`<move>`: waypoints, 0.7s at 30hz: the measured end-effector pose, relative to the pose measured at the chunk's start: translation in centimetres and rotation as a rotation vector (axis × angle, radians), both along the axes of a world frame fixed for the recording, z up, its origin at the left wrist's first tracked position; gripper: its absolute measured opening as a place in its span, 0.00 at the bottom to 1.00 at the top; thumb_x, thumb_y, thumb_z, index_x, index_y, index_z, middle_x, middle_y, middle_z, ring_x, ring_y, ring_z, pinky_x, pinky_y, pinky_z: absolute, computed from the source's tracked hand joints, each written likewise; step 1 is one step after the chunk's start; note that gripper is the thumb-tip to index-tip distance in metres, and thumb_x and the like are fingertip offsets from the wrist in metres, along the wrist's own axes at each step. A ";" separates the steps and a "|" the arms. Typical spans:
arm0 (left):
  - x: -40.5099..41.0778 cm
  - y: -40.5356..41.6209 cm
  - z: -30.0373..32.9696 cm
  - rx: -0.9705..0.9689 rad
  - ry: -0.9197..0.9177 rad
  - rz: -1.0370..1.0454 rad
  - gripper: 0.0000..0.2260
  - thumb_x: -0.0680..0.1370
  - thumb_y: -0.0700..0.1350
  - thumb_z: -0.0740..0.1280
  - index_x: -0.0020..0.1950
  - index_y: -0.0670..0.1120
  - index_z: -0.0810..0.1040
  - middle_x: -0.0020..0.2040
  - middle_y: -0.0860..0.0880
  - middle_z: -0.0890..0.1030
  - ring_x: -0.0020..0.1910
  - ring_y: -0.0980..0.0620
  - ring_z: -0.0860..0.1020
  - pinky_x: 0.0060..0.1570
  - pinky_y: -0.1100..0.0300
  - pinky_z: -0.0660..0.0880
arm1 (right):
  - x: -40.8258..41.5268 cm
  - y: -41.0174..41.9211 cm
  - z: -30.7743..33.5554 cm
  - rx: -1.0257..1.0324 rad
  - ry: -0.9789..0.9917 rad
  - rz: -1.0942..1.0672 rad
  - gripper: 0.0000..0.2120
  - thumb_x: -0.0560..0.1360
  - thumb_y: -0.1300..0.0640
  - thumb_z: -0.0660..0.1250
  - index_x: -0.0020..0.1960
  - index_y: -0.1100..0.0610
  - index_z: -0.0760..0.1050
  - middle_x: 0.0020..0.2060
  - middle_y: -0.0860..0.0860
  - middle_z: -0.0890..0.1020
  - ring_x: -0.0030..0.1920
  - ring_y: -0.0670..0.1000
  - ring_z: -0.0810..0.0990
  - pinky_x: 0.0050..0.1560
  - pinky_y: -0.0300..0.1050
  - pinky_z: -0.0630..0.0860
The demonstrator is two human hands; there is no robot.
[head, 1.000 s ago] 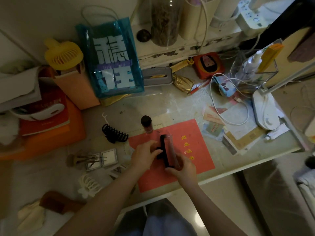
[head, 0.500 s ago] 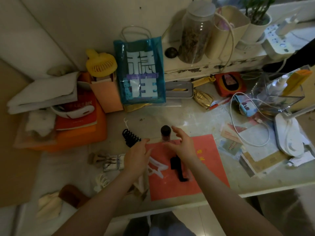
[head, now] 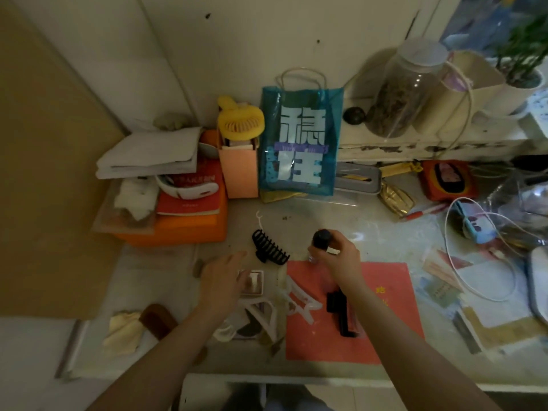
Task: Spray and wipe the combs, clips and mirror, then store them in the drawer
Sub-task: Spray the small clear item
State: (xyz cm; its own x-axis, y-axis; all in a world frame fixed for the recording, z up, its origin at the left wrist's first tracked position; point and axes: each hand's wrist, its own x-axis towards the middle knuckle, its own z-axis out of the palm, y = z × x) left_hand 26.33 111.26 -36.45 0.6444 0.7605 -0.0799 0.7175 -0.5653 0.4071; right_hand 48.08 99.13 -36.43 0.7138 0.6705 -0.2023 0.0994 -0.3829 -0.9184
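**On the desk: spray bottle in hand**

Beside the red mat's [head: 385, 315] far-left corner: spray bottle [head: 321, 240], right hand [head: 338, 259] curled round it. On the mat: black comb [head: 341, 315]. Left of the mat: black claw clip [head: 269, 247], small mirror [head: 253, 282]; left hand [head: 221, 280], fingers straight, holding nothing.

The right hand [head: 338, 259], which was holding the comb [head: 341, 314] a second ago, is now gripping the spray bottle [head: 321, 243] near the mat's [head: 385, 321] far left corner. The comb is lying released on the mat. The left hand [head: 222, 280] is now reaching, fingers extended, over the mirror [head: 252, 284].
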 end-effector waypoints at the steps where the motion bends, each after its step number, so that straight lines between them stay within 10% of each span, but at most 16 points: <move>1: -0.5 0.2 0.4 -0.002 -0.015 0.018 0.17 0.77 0.45 0.66 0.66 0.45 0.74 0.55 0.44 0.80 0.50 0.44 0.78 0.50 0.52 0.75 | -0.4 0.3 0.5 0.015 -0.001 0.011 0.16 0.68 0.61 0.75 0.55 0.57 0.78 0.48 0.50 0.82 0.52 0.48 0.78 0.41 0.26 0.72; 10: -9.1 3.2 2.0 0.184 0.046 0.067 0.12 0.75 0.50 0.64 0.56 0.47 0.78 0.46 0.46 0.81 0.40 0.46 0.80 0.39 0.56 0.76 | -8.9 1.7 3.8 0.071 0.198 0.194 0.15 0.68 0.61 0.74 0.53 0.52 0.77 0.48 0.46 0.82 0.50 0.42 0.79 0.45 0.33 0.75; 21: -20.4 6.8 -0.4 -0.071 0.110 0.540 0.21 0.77 0.52 0.65 0.68 0.48 0.69 0.62 0.45 0.76 0.58 0.45 0.75 0.54 0.53 0.73 | -17.6 1.8 3.9 -0.026 0.261 0.306 0.16 0.65 0.62 0.76 0.46 0.47 0.78 0.41 0.42 0.83 0.45 0.40 0.80 0.44 0.35 0.75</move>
